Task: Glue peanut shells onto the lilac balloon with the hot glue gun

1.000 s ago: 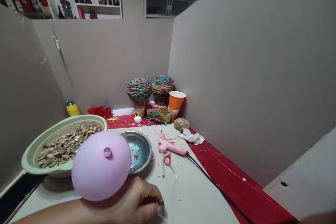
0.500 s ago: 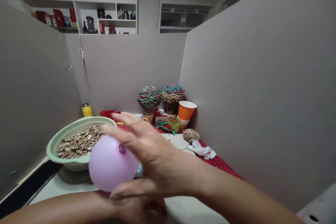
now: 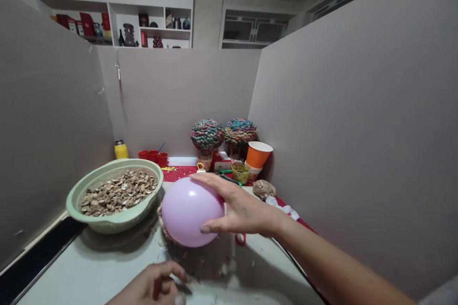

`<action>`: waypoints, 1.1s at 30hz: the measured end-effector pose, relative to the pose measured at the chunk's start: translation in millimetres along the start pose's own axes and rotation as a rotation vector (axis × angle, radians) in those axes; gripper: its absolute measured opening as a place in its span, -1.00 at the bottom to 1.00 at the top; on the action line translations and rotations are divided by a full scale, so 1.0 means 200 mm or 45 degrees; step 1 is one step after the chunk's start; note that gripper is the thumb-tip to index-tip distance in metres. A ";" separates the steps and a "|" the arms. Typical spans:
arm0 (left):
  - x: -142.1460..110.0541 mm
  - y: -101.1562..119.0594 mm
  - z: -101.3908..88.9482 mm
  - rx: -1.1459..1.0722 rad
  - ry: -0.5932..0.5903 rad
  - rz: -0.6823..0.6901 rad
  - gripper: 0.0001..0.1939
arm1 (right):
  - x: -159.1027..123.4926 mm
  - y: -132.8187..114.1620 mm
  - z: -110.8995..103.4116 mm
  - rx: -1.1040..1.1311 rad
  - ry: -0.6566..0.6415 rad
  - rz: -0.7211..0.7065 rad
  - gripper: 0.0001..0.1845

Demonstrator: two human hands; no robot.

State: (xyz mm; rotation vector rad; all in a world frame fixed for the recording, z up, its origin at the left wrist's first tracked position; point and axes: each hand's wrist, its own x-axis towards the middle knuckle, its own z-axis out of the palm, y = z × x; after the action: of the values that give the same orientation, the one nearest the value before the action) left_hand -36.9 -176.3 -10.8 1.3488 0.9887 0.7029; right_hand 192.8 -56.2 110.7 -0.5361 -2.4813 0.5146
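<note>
My right hand (image 3: 232,207) is wrapped around the right side of a lilac balloon (image 3: 191,214), its thumb in front and its fingers over the top. A beige, rough-textured edge (image 3: 161,224) of something shows behind the balloon's left side; the balloon hides the rest. Low in the view, my left hand (image 3: 157,283) is held over the white table with loosely bent fingers apart and nothing visible in them. A red loop (image 3: 241,239), perhaps a scissor handle, lies below my right wrist.
On the left stands a green colander (image 3: 114,219) full of shell-like pieces. Toward the back are red cups (image 3: 153,156), a yellow bottle (image 3: 121,150), two colourful ball-topped trees (image 3: 207,134), an orange paper cup (image 3: 258,153) and a twine ball (image 3: 264,189). Grey partitions (image 3: 358,105) enclose the table.
My right hand has turned and carried the balloon to the right, away from the colander. My left hand has drawn back from under the right one toward the lower left.
</note>
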 end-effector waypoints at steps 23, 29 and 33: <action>0.03 0.26 -0.09 0.178 0.707 0.390 -0.67 | -0.13 0.36 0.19 0.664 0.263 0.110 0.11; 0.07 0.30 -0.19 0.741 0.955 0.672 -0.80 | -0.11 0.39 0.23 0.481 0.074 0.216 0.24; 0.11 0.31 -0.23 0.911 0.996 0.764 -0.84 | -0.09 0.41 0.28 0.372 -0.011 0.249 0.25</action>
State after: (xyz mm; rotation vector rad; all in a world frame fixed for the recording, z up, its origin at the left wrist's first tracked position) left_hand -60.2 -127.1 48.0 2.1014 1.5574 1.4934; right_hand 195.2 -8.3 21.2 -0.6600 -2.3161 0.9402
